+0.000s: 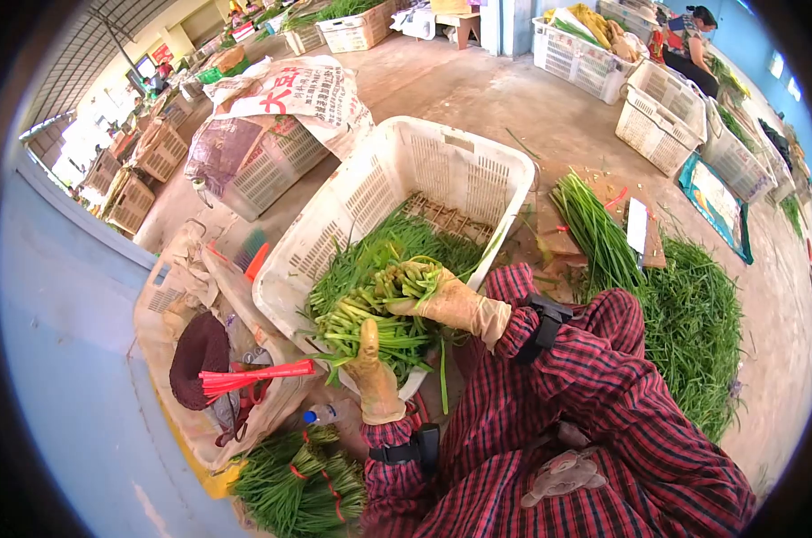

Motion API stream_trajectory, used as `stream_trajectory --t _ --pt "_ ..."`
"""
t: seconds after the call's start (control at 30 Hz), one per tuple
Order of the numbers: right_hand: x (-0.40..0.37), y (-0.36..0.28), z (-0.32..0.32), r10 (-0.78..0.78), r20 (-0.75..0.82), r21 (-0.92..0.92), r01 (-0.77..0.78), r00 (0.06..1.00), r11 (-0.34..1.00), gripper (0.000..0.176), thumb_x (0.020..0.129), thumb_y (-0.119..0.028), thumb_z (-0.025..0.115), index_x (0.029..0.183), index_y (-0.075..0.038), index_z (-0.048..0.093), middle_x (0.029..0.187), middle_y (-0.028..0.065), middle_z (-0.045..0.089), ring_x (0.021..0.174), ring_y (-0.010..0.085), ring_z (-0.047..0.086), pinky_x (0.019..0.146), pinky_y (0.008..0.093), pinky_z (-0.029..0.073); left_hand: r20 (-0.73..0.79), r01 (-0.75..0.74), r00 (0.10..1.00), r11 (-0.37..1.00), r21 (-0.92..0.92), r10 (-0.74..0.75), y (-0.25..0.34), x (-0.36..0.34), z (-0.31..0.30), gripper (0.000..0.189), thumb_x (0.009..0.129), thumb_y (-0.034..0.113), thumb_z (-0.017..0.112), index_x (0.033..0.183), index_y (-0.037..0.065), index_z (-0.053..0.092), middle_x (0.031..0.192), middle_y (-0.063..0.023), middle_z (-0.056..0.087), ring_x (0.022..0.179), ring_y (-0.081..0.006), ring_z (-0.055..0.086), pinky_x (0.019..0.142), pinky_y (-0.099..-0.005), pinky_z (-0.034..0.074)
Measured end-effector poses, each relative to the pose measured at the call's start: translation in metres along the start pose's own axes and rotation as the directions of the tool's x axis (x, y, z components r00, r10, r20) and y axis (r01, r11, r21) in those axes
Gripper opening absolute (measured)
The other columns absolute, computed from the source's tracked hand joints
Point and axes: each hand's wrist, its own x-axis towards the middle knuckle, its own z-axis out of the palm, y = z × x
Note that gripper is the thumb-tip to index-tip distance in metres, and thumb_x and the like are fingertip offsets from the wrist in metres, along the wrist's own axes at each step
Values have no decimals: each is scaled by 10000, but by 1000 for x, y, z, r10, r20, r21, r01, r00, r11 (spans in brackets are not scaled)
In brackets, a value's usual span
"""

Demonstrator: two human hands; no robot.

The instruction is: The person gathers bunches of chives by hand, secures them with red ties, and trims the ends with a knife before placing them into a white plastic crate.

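Both hands wear pale yellow gloves and are over the near end of a large white plastic crate [406,161]. My right hand [455,303] has its fingers wrapped round a bunch of green stalks [404,282], with the pale cut ends facing up and left. My left hand [375,372] is against more green stalks [366,327], thumb raised and its other fingers hidden under the greens. Loose greens [388,238] lie inside the crate beneath and behind the hands.
Left is a crate [159,332] with red ties [254,377]; below it, tied green bundles [298,484]. Right are a cutting board [652,247], a knife [636,224] and a heap of greens [693,332]. A co-worker [693,54] sits at the back right.
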Motion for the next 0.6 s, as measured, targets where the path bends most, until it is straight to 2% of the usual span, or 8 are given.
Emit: stream_trajectory --t 0.13,0.17,0.2,0.27,0.33,0.4,0.47,0.6 --pt "-2 16 -7 87 135 410 -135 987 902 350 1011 -93 567 1354 -26 554 1449 77 561 1301 158 544 1113 340 479 203 -397 913 881 259 353 -10 19 -6 493 891 114 765 1327 -27 584 1332 -124 650 1208 -318 629 1059 -454 489" --pt "4 32 -3 56 246 792 -234 968 564 355 988 -96 613 1327 -4 558 1381 86 608 1268 184 574 1112 359 485 204 -274 950 943 191 234 -11 23 0 503 876 131 782 1318 -19 593 1330 -126 651 1217 -310 622 1062 -442 485" --pt "3 36 -3 55 245 793 -233 968 562 355 988 -96 613 1327 -4 558 1381 86 608 1268 184 574 1112 359 485 212 -142 971 982 123 113 -11 25 4 513 861 147 798 1308 -11 602 1327 -127 651 1226 -303 616 1064 -430 481" --pt "-2 16 3 -77 5 101 76 997 992 538 855 -106 837 1324 -19 588 1263 52 679 1166 142 622 1054 330 507 232 220 957 957 -189 -175 -3 25 10 501 849 154 811 1289 3 624 1315 -140 653 1223 -300 614 1058 -421 481" --pt "1 17 1 -31 -11 226 32 999 974 485 862 -103 829 1286 -20 608 1237 42 692 1144 126 631 1027 319 521 201 30 979 995 -96 -10 18 43 10 462 876 136 784 1287 1 622 1299 -152 655 1195 -313 623 1033 -423 493" --pt "2 3 2 -196 -72 -196 179 978 964 410 865 -92 820 1229 -21 645 1186 24 715 1101 112 652 998 306 533 108 -305 951 935 182 290 12 38 19 425 887 111 763 1275 1 629 1272 -159 660 1172 -325 625 1010 -431 497" --pt "5 0 6 -2 -142 256 38 990 966 356 870 -73 807 1195 -25 671 1145 12 734 1062 102 671 976 290 535 31 205 979 946 -251 -203 8 20 31 468 918 69 721 1351 -47 587 1339 -169 635 1249 -327 586 1073 -424 447" --pt "6 -3 3 -57 -294 78 83 954 993 266 918 -109 738 1171 -57 676 1150 19 739 1074 125 679 984 284 522 129 -99 988 987 131 82 8 22 28 478 897 -32 589 1363 69 635 1392 -191 608 1322 -393 535 1139 -492 388"
